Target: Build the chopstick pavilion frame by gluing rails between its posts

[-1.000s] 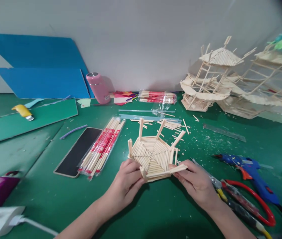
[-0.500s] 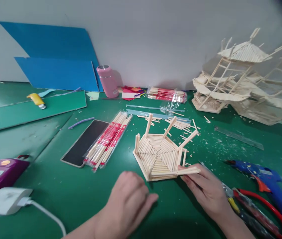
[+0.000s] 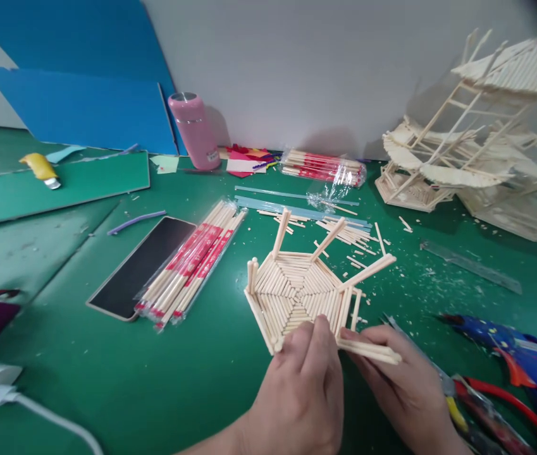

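A hexagonal piece built of wooden sticks [image 3: 296,291], with several posts slanting up from its rim, rests on the green mat [image 3: 202,379] in the middle. My left hand [image 3: 303,392] covers its near edge, fingers pressed together on the sticks there. My right hand [image 3: 403,385] is just to the right, fingers closed on a pair of sticks [image 3: 370,351] that juts from the piece's near right corner.
Wrapped chopstick bundles [image 3: 192,265] and a black phone [image 3: 142,265] lie left of the piece. A blue glue gun [image 3: 510,347] and red-handled pliers [image 3: 500,404] lie at the right. Finished stick models [image 3: 467,145] stand at the back right, a pink bottle [image 3: 193,129] at the back.
My left hand let go of the piece, drew back, then came forward again onto its near edge. The right hand stayed on the jutting sticks. The view shifted a little.
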Demonstrator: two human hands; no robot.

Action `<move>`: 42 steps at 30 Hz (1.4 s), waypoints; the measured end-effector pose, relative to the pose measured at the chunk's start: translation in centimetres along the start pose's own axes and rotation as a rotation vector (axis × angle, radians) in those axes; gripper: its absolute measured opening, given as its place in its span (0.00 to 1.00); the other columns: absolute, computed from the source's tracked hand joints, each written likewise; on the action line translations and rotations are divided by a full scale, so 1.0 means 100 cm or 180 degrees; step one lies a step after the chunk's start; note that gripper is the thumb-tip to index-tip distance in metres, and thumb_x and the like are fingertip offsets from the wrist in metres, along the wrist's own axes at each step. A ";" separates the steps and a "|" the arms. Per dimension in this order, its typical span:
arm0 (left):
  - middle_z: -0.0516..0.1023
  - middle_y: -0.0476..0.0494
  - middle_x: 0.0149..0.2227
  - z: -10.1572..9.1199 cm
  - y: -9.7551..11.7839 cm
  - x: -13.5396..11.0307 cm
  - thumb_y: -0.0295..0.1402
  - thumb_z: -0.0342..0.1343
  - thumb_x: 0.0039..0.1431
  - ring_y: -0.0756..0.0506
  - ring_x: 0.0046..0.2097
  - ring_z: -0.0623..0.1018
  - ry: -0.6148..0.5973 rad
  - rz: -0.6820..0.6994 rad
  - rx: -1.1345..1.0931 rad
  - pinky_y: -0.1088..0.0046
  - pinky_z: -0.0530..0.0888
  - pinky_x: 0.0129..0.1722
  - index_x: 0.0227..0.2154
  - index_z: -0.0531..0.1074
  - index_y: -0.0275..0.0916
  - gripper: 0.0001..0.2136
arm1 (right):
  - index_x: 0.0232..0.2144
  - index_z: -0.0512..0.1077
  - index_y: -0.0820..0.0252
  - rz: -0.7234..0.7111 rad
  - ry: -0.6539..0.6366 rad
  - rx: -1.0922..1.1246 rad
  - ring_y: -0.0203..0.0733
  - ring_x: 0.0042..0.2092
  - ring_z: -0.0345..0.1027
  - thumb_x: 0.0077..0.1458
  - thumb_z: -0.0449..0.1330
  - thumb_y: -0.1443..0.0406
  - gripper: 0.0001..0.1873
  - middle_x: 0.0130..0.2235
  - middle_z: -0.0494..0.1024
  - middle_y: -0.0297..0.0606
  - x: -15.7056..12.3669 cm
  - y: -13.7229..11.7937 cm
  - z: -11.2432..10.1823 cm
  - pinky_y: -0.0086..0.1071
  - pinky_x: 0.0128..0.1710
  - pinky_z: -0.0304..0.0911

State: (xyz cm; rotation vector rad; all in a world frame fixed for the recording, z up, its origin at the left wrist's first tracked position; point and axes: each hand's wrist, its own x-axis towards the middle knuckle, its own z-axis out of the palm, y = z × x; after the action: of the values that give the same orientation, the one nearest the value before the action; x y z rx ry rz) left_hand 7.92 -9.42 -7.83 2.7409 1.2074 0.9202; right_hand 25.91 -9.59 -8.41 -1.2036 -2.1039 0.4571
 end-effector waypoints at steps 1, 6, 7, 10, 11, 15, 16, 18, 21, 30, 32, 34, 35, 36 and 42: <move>0.67 0.26 0.48 0.001 0.001 0.000 0.24 0.38 0.59 0.33 0.48 0.65 0.0009 -0.0062 -0.0028 0.59 0.73 0.40 0.47 0.64 0.21 0.17 | 0.49 0.66 0.59 -0.0006 -0.0018 0.0009 0.34 0.34 0.65 0.54 0.55 0.74 0.19 0.35 0.69 0.38 -0.001 0.000 -0.001 0.26 0.31 0.63; 0.70 0.30 0.44 0.007 0.003 -0.001 0.24 0.33 0.61 0.37 0.47 0.67 0.0001 -0.0351 -0.0347 0.61 0.74 0.40 0.49 0.63 0.26 0.18 | 0.47 0.66 0.54 0.0167 -0.0034 0.0018 0.31 0.31 0.65 0.52 0.55 0.74 0.20 0.33 0.68 0.33 0.001 0.000 -0.004 0.23 0.29 0.62; 0.71 0.30 0.44 0.008 0.003 -0.001 0.24 0.33 0.62 0.38 0.46 0.67 0.0013 -0.0378 -0.0391 0.62 0.75 0.40 0.49 0.63 0.27 0.18 | 0.47 0.66 0.53 0.0209 -0.0031 0.0027 0.30 0.31 0.65 0.52 0.55 0.74 0.20 0.33 0.68 0.32 0.001 0.000 -0.004 0.22 0.28 0.61; 0.72 0.34 0.42 0.009 0.004 -0.002 0.24 0.35 0.62 0.41 0.45 0.70 0.0051 -0.0538 -0.0385 0.65 0.75 0.40 0.50 0.63 0.31 0.17 | 0.48 0.65 0.51 0.0289 -0.0017 0.0077 0.29 0.30 0.65 0.52 0.56 0.72 0.20 0.32 0.69 0.30 0.003 -0.003 -0.004 0.20 0.27 0.61; 0.72 0.35 0.42 0.010 0.005 -0.003 0.25 0.37 0.62 0.41 0.45 0.70 0.0064 -0.0610 -0.0353 0.65 0.75 0.40 0.49 0.63 0.33 0.17 | 0.48 0.65 0.50 0.0319 -0.0006 0.0109 0.29 0.30 0.66 0.53 0.56 0.71 0.20 0.32 0.69 0.30 0.003 -0.004 -0.005 0.19 0.27 0.61; 0.72 0.36 0.42 0.012 0.007 -0.003 0.25 0.39 0.62 0.40 0.45 0.70 0.0103 -0.0684 -0.0249 0.63 0.75 0.40 0.47 0.66 0.33 0.15 | 0.48 0.66 0.48 0.0424 0.0086 0.0149 0.28 0.29 0.66 0.55 0.54 0.70 0.18 0.31 0.69 0.29 0.006 -0.007 -0.005 0.18 0.26 0.62; 0.72 0.35 0.42 0.012 0.007 -0.003 0.25 0.40 0.62 0.40 0.45 0.70 0.0114 -0.0668 -0.0245 0.63 0.76 0.39 0.46 0.66 0.32 0.14 | 0.48 0.66 0.49 0.0405 0.0093 0.0130 0.29 0.29 0.66 0.55 0.54 0.70 0.18 0.31 0.69 0.30 0.006 -0.007 -0.005 0.19 0.26 0.62; 0.72 0.36 0.41 0.014 0.007 -0.003 0.26 0.40 0.62 0.40 0.44 0.71 0.0165 -0.0699 -0.0247 0.63 0.76 0.38 0.45 0.67 0.32 0.14 | 0.49 0.65 0.50 0.0295 0.0092 0.0062 0.30 0.30 0.67 0.56 0.54 0.70 0.19 0.32 0.70 0.32 0.006 -0.006 -0.005 0.20 0.27 0.63; 0.72 0.35 0.41 0.014 0.008 -0.002 0.26 0.39 0.63 0.40 0.45 0.70 0.0264 -0.0809 -0.0294 0.62 0.76 0.38 0.45 0.67 0.32 0.14 | 0.51 0.64 0.51 0.0148 0.0083 0.0027 0.33 0.33 0.68 0.56 0.53 0.71 0.21 0.34 0.70 0.35 0.005 -0.005 -0.006 0.23 0.28 0.64; 0.72 0.32 0.42 0.004 0.000 0.004 0.24 0.39 0.62 0.40 0.45 0.69 0.0219 -0.0439 -0.0550 0.62 0.76 0.40 0.49 0.63 0.29 0.15 | 0.47 0.67 0.53 0.0329 0.0146 0.0057 0.33 0.31 0.67 0.55 0.54 0.72 0.17 0.32 0.70 0.34 0.009 -0.010 -0.005 0.23 0.27 0.63; 0.72 0.33 0.42 0.003 -0.001 0.004 0.23 0.43 0.60 0.40 0.44 0.69 0.0127 -0.0410 -0.0606 0.63 0.75 0.40 0.48 0.63 0.28 0.14 | 0.45 0.68 0.53 0.0362 0.0205 0.0100 0.31 0.30 0.67 0.54 0.55 0.73 0.17 0.32 0.70 0.33 0.010 -0.011 -0.004 0.22 0.26 0.63; 0.72 0.33 0.42 0.003 -0.002 0.003 0.22 0.44 0.59 0.40 0.44 0.69 0.0025 -0.0426 -0.0733 0.63 0.75 0.41 0.48 0.63 0.28 0.14 | 0.45 0.68 0.53 0.0377 0.0255 0.0099 0.31 0.29 0.66 0.52 0.56 0.73 0.18 0.31 0.71 0.32 0.010 -0.011 -0.004 0.22 0.26 0.62; 0.71 0.33 0.42 0.003 -0.002 0.002 0.21 0.44 0.59 0.41 0.44 0.69 -0.0015 -0.0448 -0.0794 0.62 0.74 0.42 0.48 0.63 0.28 0.14 | 0.44 0.69 0.54 0.0369 0.0274 0.0072 0.31 0.29 0.66 0.52 0.57 0.73 0.18 0.31 0.71 0.32 0.010 -0.010 -0.004 0.22 0.26 0.63; 0.71 0.33 0.43 0.004 -0.002 0.002 0.21 0.44 0.59 0.40 0.44 0.69 -0.0049 -0.0467 -0.0841 0.62 0.74 0.43 0.48 0.63 0.28 0.14 | 0.44 0.69 0.54 0.0361 0.0293 0.0039 0.32 0.28 0.66 0.51 0.57 0.73 0.17 0.31 0.71 0.32 0.010 -0.010 -0.004 0.23 0.26 0.63; 0.69 0.34 0.44 0.006 -0.002 -0.001 0.22 0.44 0.59 0.41 0.46 0.68 -0.0072 -0.0550 -0.0863 0.61 0.72 0.45 0.49 0.62 0.30 0.15 | 0.45 0.70 0.57 0.0364 0.0145 0.0006 0.33 0.30 0.67 0.52 0.55 0.73 0.17 0.32 0.72 0.35 0.006 -0.008 -0.003 0.25 0.28 0.63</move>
State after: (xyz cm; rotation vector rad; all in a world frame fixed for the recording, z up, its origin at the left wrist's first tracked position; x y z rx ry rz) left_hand 8.06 -9.26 -8.46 2.3907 1.1938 0.9520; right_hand 25.43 -9.45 -7.45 -1.3258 -2.0028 0.4784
